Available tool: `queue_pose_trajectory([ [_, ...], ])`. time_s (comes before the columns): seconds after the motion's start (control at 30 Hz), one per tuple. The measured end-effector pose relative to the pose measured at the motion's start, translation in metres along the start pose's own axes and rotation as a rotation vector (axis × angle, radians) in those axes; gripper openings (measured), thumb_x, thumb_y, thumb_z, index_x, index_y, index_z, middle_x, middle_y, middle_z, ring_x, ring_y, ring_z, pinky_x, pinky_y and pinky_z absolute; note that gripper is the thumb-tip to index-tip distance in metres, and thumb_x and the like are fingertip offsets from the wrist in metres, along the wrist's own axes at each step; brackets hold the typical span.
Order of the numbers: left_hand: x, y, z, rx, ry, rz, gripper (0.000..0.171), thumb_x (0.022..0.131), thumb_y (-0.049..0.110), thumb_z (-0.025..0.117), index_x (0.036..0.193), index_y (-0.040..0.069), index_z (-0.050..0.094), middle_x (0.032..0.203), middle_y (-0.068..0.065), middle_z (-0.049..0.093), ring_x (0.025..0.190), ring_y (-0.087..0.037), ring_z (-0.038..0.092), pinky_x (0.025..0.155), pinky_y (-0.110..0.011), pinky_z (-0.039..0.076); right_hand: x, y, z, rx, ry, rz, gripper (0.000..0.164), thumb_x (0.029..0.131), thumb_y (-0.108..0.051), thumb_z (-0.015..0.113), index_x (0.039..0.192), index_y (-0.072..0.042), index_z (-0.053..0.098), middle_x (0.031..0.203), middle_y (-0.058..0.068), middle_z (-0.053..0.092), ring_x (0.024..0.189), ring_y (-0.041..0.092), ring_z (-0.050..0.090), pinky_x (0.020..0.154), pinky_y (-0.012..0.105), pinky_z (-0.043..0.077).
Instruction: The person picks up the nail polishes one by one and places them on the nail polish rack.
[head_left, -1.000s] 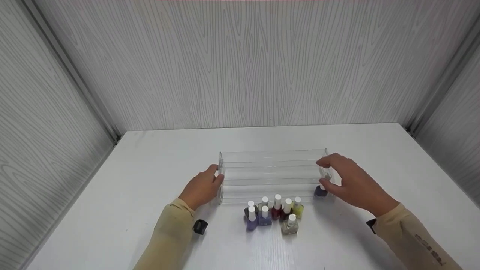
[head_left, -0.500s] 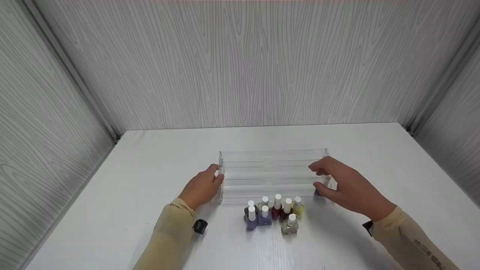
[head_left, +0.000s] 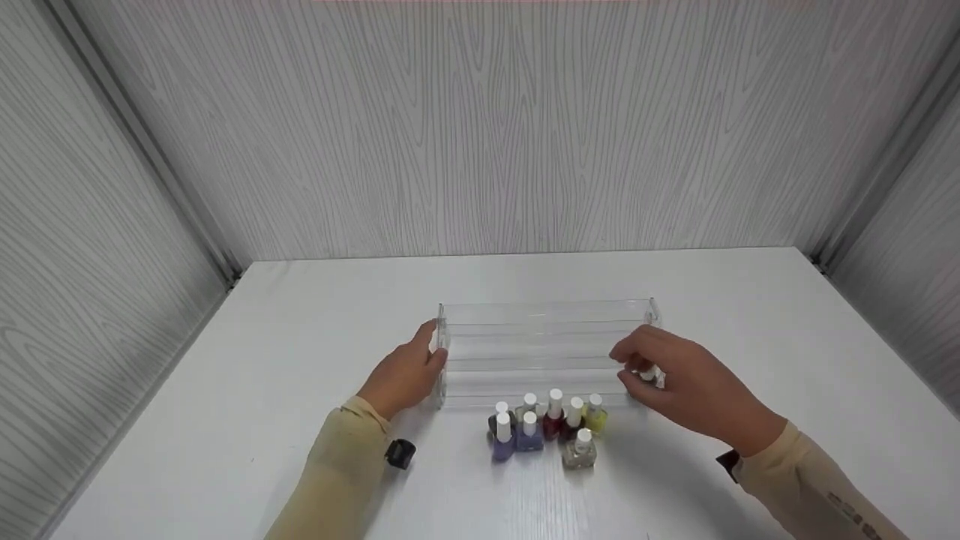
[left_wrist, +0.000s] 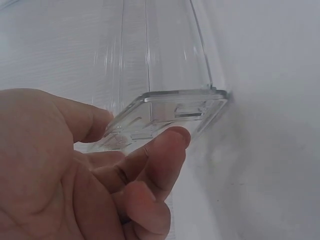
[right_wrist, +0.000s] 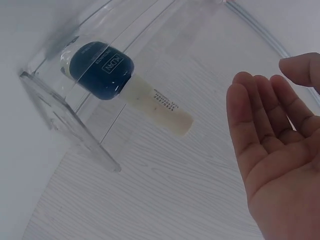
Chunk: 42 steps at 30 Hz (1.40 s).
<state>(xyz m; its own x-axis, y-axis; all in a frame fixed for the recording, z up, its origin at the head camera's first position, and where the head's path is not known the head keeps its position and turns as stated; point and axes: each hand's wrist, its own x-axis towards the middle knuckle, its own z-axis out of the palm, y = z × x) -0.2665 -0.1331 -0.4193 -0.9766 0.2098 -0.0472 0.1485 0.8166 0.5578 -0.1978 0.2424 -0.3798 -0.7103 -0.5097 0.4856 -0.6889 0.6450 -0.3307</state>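
A clear acrylic rack [head_left: 540, 364] with stepped tiers lies across the table. At its left end my left hand [head_left: 401, 375] holds the side panel [left_wrist: 175, 107], thumb on one edge and bent fingers against the outer face. A dark blue nail polish bottle [right_wrist: 102, 70] with a whitish cap sits inside the rack's right end. My right hand [head_left: 686, 379] hovers beside that bottle with loosely bent fingers and nothing between them; in the head view it covers most of the bottle. In the right wrist view, a gap separates fingertips and cap.
Several white-capped nail polish bottles stand close together in front of the rack, among them a purple one [head_left: 503, 442], a dark red one [head_left: 553, 424], a yellow one [head_left: 596, 416] and a glittery one [head_left: 580, 452]. White wood-grain panels [head_left: 480, 135] rise behind and beside the table.
My right hand has moved off the dark blue bottle, slightly left and nearer to me, leaving the bottle in the rack. The left hand has hardly moved; the bottles in front stand as before.
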Motion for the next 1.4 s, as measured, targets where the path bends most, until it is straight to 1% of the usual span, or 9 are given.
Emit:
queue_pose_trajectory([
  [0.1,-0.0002,0.0004,-0.0001,-0.009,0.015,0.005,0.062,0.111,0.032,0.044,0.165,0.011,0.023,0.098,-0.006,0.07,0.074,-0.019,0.058,0.079,-0.042,0.046,-0.0003,-0.0018,0.0005,0.003,-0.033,0.023,0.027,0.09,0.0,0.074,0.108,-0.018,0.066,0.101,-0.015,0.063,0.087,0.001,0.062,0.075,0.027,0.056],
  [0.2,-0.0005,0.0006,-0.0009,-0.013,0.02,-0.001,0.063,0.11,0.032,0.045,0.166,0.012,0.023,0.098,-0.006,0.07,0.076,-0.02,0.058,0.079,-0.043,0.046,-0.0005,-0.0019,0.0008,-0.008,-0.055,0.044,0.024,0.091,-0.003,0.074,0.107,-0.018,0.066,0.1,-0.014,0.063,0.086,0.002,0.061,0.076,0.027,0.056],
  [0.37,-0.0006,-0.0004,-0.0012,-0.018,0.036,0.003,0.062,0.109,0.031,0.046,0.165,0.013,0.027,0.086,-0.001,0.066,0.066,-0.017,0.054,0.068,-0.038,0.044,-0.0008,-0.0007,0.0018,0.001,-0.08,0.064,0.023,0.091,-0.004,0.074,0.106,-0.019,0.066,0.098,-0.014,0.064,0.085,0.002,0.061,0.075,0.028,0.055],
  [0.47,-0.0015,-0.0013,-0.0014,-0.029,0.051,0.007,0.061,0.108,0.03,0.048,0.164,0.013,0.031,0.076,0.001,0.062,0.058,-0.014,0.048,0.06,-0.034,0.04,-0.0013,0.0002,0.0029,0.015,-0.082,0.048,0.022,0.091,-0.004,0.074,0.106,-0.019,0.066,0.097,-0.012,0.064,0.083,0.003,0.061,0.074,0.029,0.056],
  [0.6,-0.0019,-0.002,-0.0014,-0.031,0.058,0.003,0.06,0.108,0.03,0.049,0.163,0.012,0.033,0.073,0.002,0.061,0.054,-0.012,0.044,0.056,-0.032,0.039,-0.0012,0.0008,0.0039,0.02,-0.093,0.025,0.021,0.091,-0.003,0.074,0.103,-0.018,0.067,0.095,-0.01,0.065,0.082,0.003,0.061,0.072,0.031,0.056],
  [0.8,-0.0019,-0.0013,-0.001,-0.019,0.064,-0.009,0.061,0.108,0.03,0.05,0.163,0.012,0.033,0.08,0.001,0.064,0.057,-0.014,0.047,0.059,-0.034,0.04,-0.0007,0.0007,0.0053,0.008,-0.14,0.057,0.015,0.092,-0.007,0.075,0.101,-0.018,0.068,0.093,-0.014,0.063,0.079,0.002,0.058,0.071,0.028,0.055],
  [1.03,-0.0016,0.0003,-0.0001,-0.012,0.063,-0.015,0.061,0.107,0.03,0.05,0.162,0.011,0.033,0.084,0.0,0.064,0.063,-0.016,0.052,0.063,-0.035,0.042,-0.0023,0.0007,0.009,-0.002,-0.171,0.082,0.014,0.092,-0.009,0.075,0.1,-0.018,0.068,0.091,-0.015,0.061,0.079,0.005,0.058,0.071,0.026,0.053],
  [1.23,-0.0011,-0.0003,-0.0011,-0.01,0.052,-0.019,0.061,0.108,0.031,0.049,0.163,0.012,0.033,0.083,0.0,0.063,0.063,-0.016,0.051,0.065,-0.036,0.042,-0.0019,0.0003,0.0092,-0.002,-0.202,0.101,0.013,0.093,-0.011,0.075,0.102,-0.017,0.069,0.092,-0.015,0.061,0.08,0.005,0.06,0.073,0.027,0.054],
  [1.4,-0.0007,-0.0014,-0.0011,-0.011,0.045,-0.002,0.06,0.109,0.031,0.047,0.163,0.011,0.031,0.08,0.0,0.061,0.063,-0.015,0.051,0.066,-0.036,0.043,-0.0024,-0.0011,0.0083,0.012,-0.212,0.106,0.015,0.092,-0.01,0.076,0.103,-0.017,0.068,0.093,-0.013,0.063,0.081,0.007,0.062,0.073,0.027,0.054],
])
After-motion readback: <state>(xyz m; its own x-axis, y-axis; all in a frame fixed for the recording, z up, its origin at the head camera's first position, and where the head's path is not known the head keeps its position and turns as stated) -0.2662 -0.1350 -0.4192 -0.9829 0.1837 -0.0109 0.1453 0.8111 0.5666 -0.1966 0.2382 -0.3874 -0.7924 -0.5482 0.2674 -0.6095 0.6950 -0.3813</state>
